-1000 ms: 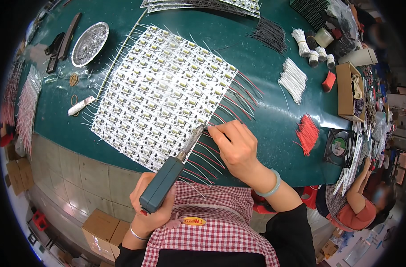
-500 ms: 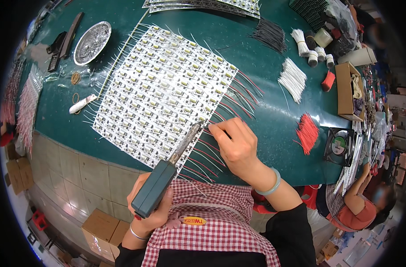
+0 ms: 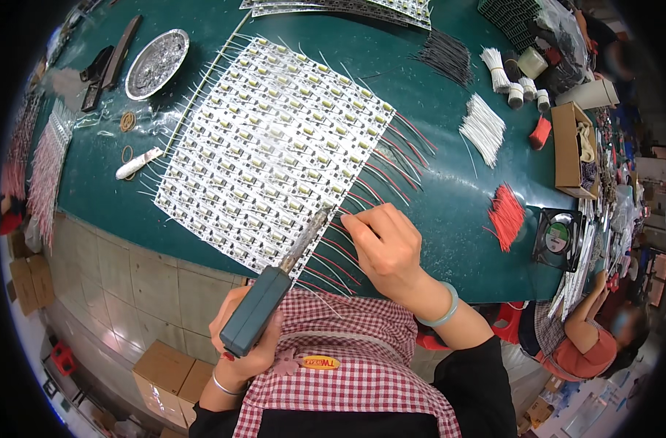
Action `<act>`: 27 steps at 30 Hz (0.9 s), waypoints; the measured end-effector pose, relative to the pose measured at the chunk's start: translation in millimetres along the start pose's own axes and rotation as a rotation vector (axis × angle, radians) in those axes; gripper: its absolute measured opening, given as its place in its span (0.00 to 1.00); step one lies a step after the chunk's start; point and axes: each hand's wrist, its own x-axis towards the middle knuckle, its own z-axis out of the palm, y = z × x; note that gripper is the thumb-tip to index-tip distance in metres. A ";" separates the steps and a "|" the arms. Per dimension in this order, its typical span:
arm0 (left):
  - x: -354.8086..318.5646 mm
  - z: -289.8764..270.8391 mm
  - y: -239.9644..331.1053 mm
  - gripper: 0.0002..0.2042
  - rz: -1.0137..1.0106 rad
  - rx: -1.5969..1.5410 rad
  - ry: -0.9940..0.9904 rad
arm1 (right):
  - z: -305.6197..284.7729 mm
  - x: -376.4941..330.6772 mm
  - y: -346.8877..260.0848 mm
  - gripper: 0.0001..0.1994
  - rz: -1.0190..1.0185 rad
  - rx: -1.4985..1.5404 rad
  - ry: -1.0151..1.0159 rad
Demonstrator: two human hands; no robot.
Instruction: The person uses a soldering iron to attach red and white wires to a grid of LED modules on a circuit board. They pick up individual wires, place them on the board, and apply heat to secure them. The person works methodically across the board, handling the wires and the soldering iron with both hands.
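Pointing up and to the right from the left hand (image 3: 264, 350), the iron (image 3: 256, 312) runs along a slant, its tip at the lower part of the sheet's right edge; whether tip and sheet touch is too fine to tell. The left hand is wrapped around the handle, just off the near corner of the sheet (image 3: 275, 146), which lies flat on the green counter (image 3: 453, 226), ahead of both hands. The right hand (image 3: 385, 244) is nearer that edge, just right of the tip, thumb and forefinger pinched together on one of the wires (image 3: 418, 132), whose end is too small to make out. The sheet is white, four-sided and set askew, covered in slanting rows of small yellow parts and dark chips, with thin pale leads across it. Red and white wires fan from its right edge; pale ones stick out on the left. The iron has a blocky dark green handle and a browned, worn-looking barrel.
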 end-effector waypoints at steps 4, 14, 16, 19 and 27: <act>6.6 0.7 6.8 0.12 0.046 0.043 -0.013 | 0.4 -1.6 0.4 0.13 0.002 -0.006 -0.008; 11.3 3.2 12.3 0.11 0.017 0.025 -0.004 | -1.9 -0.6 0.4 0.13 0.002 -0.010 -0.025; 11.0 3.2 11.8 0.11 0.026 0.026 -0.004 | -2.0 -0.6 0.1 0.13 0.004 -0.010 -0.028; 9.8 2.2 9.1 0.11 0.057 0.050 -0.016 | -2.4 -0.2 0.1 0.13 0.001 -0.014 -0.027; -16.0 -3.6 -17.1 0.12 -0.018 -0.001 -0.030 | -1.0 -0.4 0.1 0.12 -0.006 -0.019 -0.006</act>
